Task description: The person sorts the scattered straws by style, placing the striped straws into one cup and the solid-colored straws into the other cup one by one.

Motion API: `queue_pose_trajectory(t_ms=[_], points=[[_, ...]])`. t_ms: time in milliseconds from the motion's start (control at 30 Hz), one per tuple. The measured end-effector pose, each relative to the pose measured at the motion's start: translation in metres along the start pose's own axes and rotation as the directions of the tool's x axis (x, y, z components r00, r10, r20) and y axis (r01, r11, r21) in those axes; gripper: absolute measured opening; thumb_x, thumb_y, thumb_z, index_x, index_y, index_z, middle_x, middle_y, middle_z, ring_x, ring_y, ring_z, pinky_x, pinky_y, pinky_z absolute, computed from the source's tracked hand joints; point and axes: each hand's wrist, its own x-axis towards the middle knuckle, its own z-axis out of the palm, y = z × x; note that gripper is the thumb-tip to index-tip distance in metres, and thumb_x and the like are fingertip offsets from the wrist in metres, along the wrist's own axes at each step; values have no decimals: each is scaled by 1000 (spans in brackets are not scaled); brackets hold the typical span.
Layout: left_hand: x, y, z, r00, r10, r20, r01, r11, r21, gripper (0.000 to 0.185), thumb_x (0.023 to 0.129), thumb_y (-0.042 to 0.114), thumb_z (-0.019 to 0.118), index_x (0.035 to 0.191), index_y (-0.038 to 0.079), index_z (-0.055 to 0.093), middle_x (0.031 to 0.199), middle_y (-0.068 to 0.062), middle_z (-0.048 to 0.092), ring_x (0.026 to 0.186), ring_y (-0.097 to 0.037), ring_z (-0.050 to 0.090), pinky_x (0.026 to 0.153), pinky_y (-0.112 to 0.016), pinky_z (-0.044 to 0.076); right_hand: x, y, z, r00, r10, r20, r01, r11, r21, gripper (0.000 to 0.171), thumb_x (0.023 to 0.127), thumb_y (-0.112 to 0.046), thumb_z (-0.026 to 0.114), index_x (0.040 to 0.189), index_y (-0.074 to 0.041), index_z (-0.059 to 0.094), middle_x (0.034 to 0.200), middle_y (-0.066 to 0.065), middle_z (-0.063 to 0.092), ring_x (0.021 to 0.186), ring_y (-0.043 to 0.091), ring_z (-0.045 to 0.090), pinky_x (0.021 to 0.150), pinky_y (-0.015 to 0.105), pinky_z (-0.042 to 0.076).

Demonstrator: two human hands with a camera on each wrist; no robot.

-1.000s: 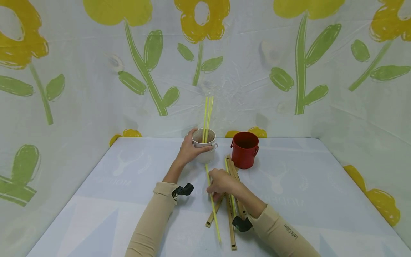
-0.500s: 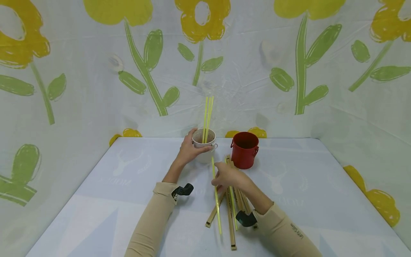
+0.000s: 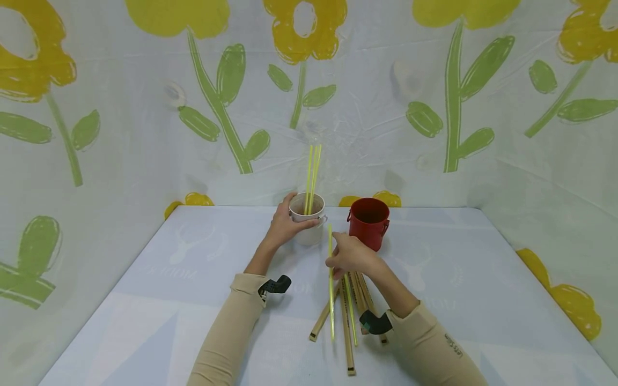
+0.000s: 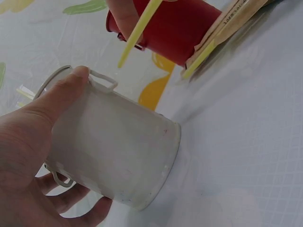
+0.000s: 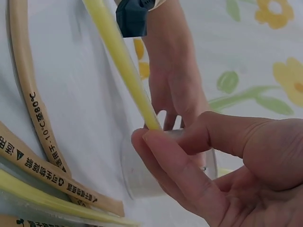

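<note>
My left hand [image 3: 285, 225] grips the white cup [image 3: 309, 222] at the back of the table; its thumb lies on the rim [image 4: 78, 75]. Two or three yellow straws [image 3: 312, 171] stand upright in the cup. My right hand [image 3: 350, 256] pinches another yellow straw [image 3: 331, 284] between thumb and fingers [image 5: 165, 156], lifted off the table and pointing toward the cup. The straw's tip [image 4: 137, 35] shows in front of the red cup [image 4: 180, 28] in the left wrist view. The red cup [image 3: 368, 224] stands just right of the white one.
Below my right hand lies a pile of paper-wrapped chopsticks [image 3: 347, 321] and one more yellow straw [image 3: 351, 311]; the wrappers [image 5: 42, 142] carry printed characters. A flower-print sheet [image 3: 434, 107] walls the table [image 3: 145, 300] at the back and sides.
My right hand has raised the yellow straw off the pile and carried it up and rightward toward the cups, turning it more upright. The left hand has stayed on the white cup.
</note>
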Motion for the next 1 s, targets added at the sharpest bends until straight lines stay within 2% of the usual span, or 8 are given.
queue_pose_trajectory(t_ms=[200, 367, 467, 567, 733, 900, 1000], points=[[0, 0, 0, 1000, 1, 2, -1, 1000, 5, 103, 73, 44, 85, 154, 20, 27, 142, -16, 44, 130, -34, 46, 103, -55, 42, 3, 1, -4, 999, -19, -51, 19, 1000, 9, 79, 89, -12, 69, 154, -2, 24, 96, 12, 71, 62, 14, 70, 71, 28, 58], [0, 1, 0, 1000, 4, 1, -4, 1000, -2, 103, 73, 43, 86, 154, 19, 27, 141, -17, 45, 128, -34, 47, 102, -54, 43, 6, 1, -9, 994, -37, -103, 38, 999, 8, 76, 90, -13, 68, 153, -2, 27, 105, 15, 72, 63, 13, 70, 77, 30, 58], [0, 1, 0, 1000, 6, 0, -6, 1000, 5, 103, 72, 43, 86, 154, 19, 27, 140, -17, 45, 127, -33, 48, 102, -54, 43, 7, 0, -13, 987, -71, -143, 73, 997, 10, 71, 90, -12, 66, 152, -1, 31, 109, 17, 70, 64, 13, 71, 78, 32, 59], [0, 1, -1, 1000, 6, 0, -6, 1000, 9, 103, 73, 44, 85, 154, 20, 27, 140, -17, 45, 127, -33, 48, 101, -54, 43, 7, -2, -17, 977, -117, -178, 123, 992, 25, 68, 91, -11, 64, 150, -2, 34, 108, 17, 69, 65, 14, 72, 74, 31, 59], [0, 1, 0, 1000, 1, 5, -1, 1000, 5, 103, 73, 45, 85, 154, 23, 26, 141, -17, 44, 128, -33, 47, 101, -54, 43, 9, -6, -24, 951, -195, -241, 211, 976, 45, 60, 91, -10, 62, 148, -4, 41, 109, 19, 68, 64, 16, 73, 66, 29, 59], [-1, 1, 0, 1000, -11, 10, 10, 1000, 2, 102, 73, 45, 85, 154, 25, 25, 142, -17, 42, 129, -34, 46, 102, -54, 42, 9, -13, -33, 911, -257, -322, 281, 959, 29, 55, 92, -11, 61, 144, -2, 47, 112, 19, 70, 64, 17, 73, 64, 29, 59], [-1, 1, 0, 1000, -10, 11, 11, 1000, -4, 102, 74, 44, 85, 154, 25, 25, 142, -17, 42, 129, -34, 46, 102, -54, 42, 10, -17, -38, 886, -284, -366, 318, 947, 34, 51, 92, -11, 60, 141, -2, 50, 112, 19, 71, 67, 19, 74, 65, 34, 59]])
